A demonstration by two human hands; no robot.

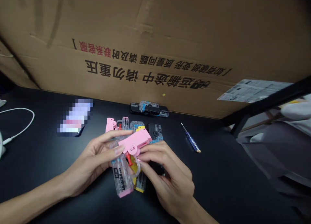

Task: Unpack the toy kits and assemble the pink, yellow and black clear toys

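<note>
A toy water gun (pixel 135 141) with a pink top, a red trigger and a clear grip marked "MINI WATER GUN" is held between both hands above the table. My left hand (pixel 99 152) closes on its left end, thumb on the pink side. The fingers of my right hand (pixel 170 175) pinch it at the right, near the clear trigger guard. Behind and beneath lie more toy water guns, among them a pink one (pixel 110 123), a black one (pixel 155 130) and a yellow one (pixel 140 185), partly hidden by my hands.
Black and clear water guns (pixel 148 108) lie by the big cardboard box (pixel 145 29) at the back. To the right is a blue-handled screwdriver (pixel 192 141). A phone (pixel 77 115) and a white cable (pixel 24 109) rest at left on the black table (pixel 209 185).
</note>
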